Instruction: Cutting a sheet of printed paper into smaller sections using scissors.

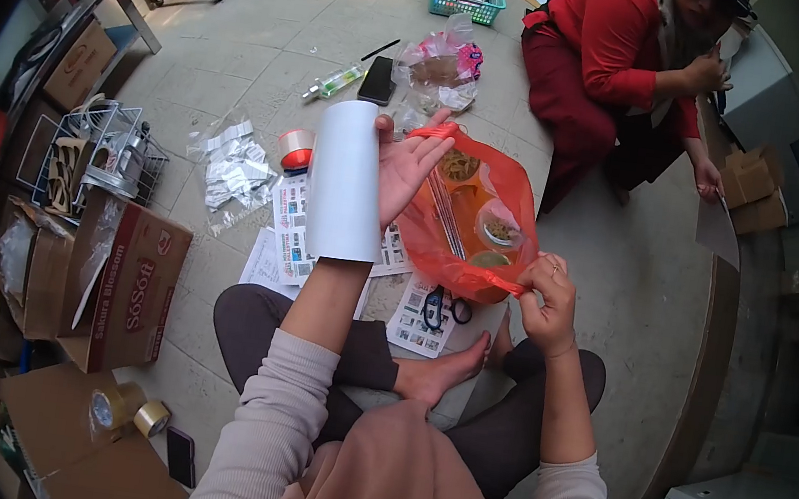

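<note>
My left hand [410, 168] is palm up, fingers extended, with a handle of a red plastic bag [463, 258] caught across them. A curled white sheet [348, 182] covers my left wrist, its edge beside my thumb; I cannot tell whether it closes into a tube. My right hand [548, 299] pinches the bag's opposite handle, so its mouth gapes. Inside show a clear cup of brownish food [499, 225], another brownish food container [460, 165] and several thin straws [449, 214]. Beneath the bag, dark-handled scissors [433, 307] lie on a printed sheet [415, 331].
A person in red [614, 58] crouches at right, holding paper. Farther out lie a phone [378, 80], a glue bottle [334, 82], plastic wrapping [439, 65] and a teal basket [465, 8]. Left are a tape roll [297, 150], paper slips [238, 166] and a cardboard box [138, 283].
</note>
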The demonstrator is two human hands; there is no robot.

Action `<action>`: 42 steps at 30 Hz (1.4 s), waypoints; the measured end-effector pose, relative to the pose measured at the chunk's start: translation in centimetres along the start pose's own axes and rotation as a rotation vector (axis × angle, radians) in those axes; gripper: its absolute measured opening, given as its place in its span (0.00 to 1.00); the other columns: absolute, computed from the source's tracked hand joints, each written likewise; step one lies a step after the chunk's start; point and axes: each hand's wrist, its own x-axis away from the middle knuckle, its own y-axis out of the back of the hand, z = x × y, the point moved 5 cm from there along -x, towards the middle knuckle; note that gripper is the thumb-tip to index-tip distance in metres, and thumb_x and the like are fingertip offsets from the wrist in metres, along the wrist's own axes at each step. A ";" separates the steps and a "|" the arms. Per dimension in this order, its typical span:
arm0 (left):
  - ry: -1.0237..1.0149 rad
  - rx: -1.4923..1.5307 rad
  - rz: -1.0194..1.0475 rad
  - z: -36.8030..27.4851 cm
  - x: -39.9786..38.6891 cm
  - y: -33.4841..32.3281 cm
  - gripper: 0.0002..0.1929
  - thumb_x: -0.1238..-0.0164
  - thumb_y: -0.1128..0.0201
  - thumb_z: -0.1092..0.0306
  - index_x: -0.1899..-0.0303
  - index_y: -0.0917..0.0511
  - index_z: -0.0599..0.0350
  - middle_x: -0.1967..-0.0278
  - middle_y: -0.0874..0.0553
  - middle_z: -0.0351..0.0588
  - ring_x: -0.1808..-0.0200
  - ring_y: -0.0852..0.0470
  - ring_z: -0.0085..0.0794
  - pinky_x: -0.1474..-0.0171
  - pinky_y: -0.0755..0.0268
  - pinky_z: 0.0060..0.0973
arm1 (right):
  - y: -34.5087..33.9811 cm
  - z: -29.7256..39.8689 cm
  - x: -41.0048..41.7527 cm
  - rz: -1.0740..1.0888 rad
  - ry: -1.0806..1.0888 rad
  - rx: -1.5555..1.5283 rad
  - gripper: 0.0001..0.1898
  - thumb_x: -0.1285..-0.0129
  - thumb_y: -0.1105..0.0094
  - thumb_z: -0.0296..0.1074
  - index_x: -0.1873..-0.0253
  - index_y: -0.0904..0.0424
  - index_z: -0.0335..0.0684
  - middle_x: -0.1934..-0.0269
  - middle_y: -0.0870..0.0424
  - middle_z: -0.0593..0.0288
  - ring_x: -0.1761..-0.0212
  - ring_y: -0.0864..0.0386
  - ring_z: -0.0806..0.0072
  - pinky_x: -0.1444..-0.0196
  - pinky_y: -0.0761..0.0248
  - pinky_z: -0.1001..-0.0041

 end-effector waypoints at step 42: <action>-0.214 -1.213 -0.599 -15.3 29.8 3.3 0.24 0.38 0.57 0.57 0.45 0.42 0.64 0.50 0.33 0.61 0.51 0.29 0.46 0.60 0.26 0.34 | -2.6 -0.3 -2.5 -0.131 -0.049 0.186 0.08 0.55 0.47 0.27 0.67 0.33 0.37 0.73 0.27 0.56 0.68 0.29 0.61 0.62 0.39 0.70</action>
